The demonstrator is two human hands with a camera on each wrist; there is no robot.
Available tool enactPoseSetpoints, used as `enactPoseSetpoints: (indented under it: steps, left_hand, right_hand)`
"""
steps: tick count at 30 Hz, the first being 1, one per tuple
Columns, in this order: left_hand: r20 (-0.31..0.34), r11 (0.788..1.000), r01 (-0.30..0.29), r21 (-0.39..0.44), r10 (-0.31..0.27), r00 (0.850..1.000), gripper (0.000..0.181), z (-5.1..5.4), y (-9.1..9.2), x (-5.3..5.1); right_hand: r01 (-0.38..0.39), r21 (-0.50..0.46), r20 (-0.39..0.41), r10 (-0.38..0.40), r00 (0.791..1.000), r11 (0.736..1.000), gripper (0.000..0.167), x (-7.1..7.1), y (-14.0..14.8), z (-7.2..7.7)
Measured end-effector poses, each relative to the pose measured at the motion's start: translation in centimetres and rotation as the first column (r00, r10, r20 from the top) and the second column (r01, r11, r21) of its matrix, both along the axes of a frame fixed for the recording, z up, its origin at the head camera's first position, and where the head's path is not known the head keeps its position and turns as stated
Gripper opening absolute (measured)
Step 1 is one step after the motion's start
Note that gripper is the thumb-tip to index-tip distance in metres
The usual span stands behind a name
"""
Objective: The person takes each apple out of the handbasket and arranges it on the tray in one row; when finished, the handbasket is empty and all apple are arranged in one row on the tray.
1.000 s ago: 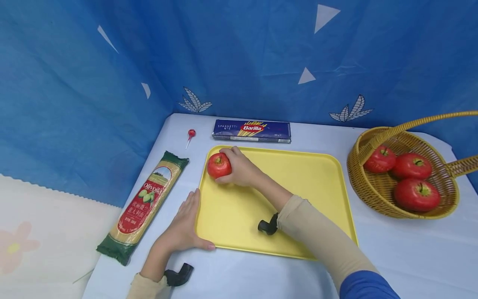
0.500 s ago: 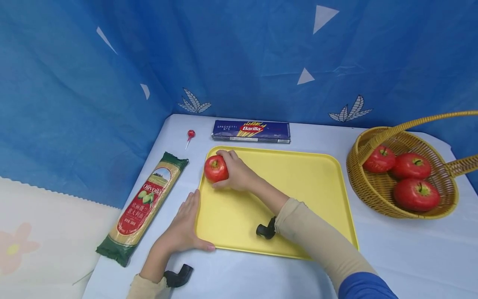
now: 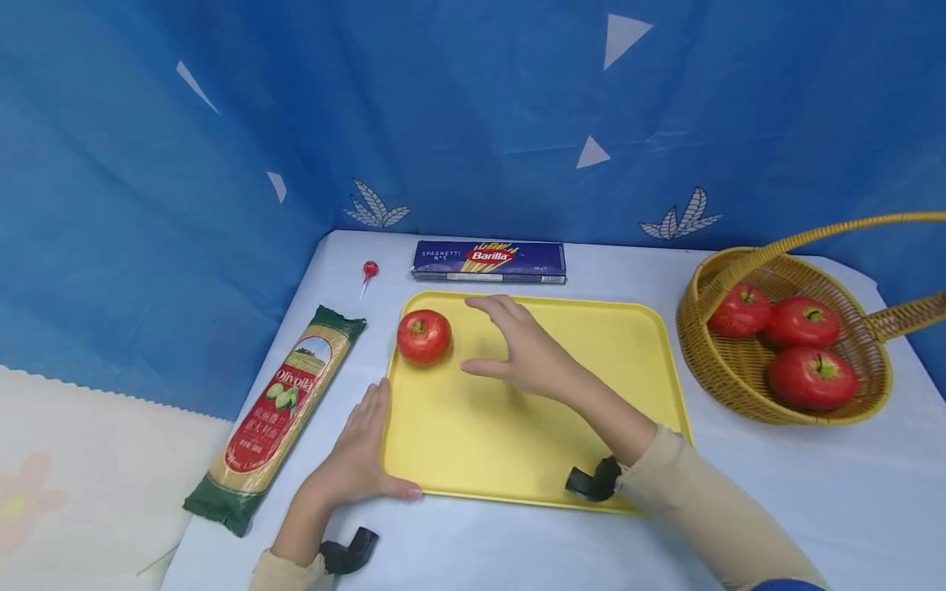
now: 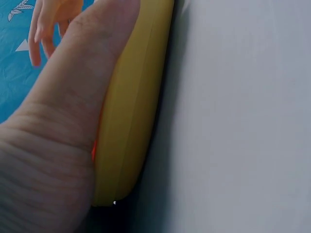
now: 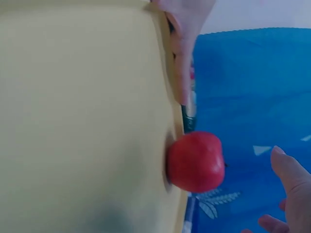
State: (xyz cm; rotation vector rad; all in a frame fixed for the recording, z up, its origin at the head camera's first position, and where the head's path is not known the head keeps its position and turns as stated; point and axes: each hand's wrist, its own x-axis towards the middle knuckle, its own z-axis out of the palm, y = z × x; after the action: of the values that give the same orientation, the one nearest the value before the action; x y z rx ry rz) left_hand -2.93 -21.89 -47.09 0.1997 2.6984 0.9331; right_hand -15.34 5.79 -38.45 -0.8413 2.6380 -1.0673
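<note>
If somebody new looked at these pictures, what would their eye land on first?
Probably the bright yellow tray in the middle, with a single red apple in its far left corner. Next, perhaps, the wicker basket to its right, holding three more red apples. The right hand, open above the tray and apart from the apple, also stands out.

Both hands (image 3: 358, 456) (image 3: 534, 351) bare, thumbs (image 3: 488, 368) spread wide

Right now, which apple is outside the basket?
The apple on the yellow tray, near its far left corner; the other three apples sit in the wicker basket.
</note>
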Motion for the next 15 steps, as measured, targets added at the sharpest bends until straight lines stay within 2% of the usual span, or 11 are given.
enactPoseSetpoints:
  steps: [5, 8, 11, 15]
  left_hand:
    - [0.004, 1.000, 0.002, 0.001, -0.002, 1.000, 0.161, 0.0, 0.0, 0.0]
    - [0.005, 1.000, 0.006, 0.003, -0.006, 1.000, 0.161, 0.0, 0.0, 0.0]
    - [0.001, 1.000, 0.009, 0.003, -0.009, 1.000, 0.161, 0.0, 0.0, 0.0]
    - [0.000, 1.000, 0.006, 0.002, -0.006, 1.000, 0.161, 0.0, 0.0, -0.1]
  right_hand:
    - [0.088, -0.063, -0.038, -0.091, 0.995, 0.994, 0.075, 2.4, 5.3, 1.1]
    - [0.163, -0.075, -0.111, -0.170, 0.979, 0.984, 0.071, 3.7, 8.8, 1.4]
    - [0.252, -0.065, -0.202, -0.260, 0.944, 0.965, 0.069, 4.9, 12.4, 1.5]
    - [0.374, -0.064, -0.281, -0.376, 0.883, 0.925, 0.070, 5.9, 17.0, 1.8]
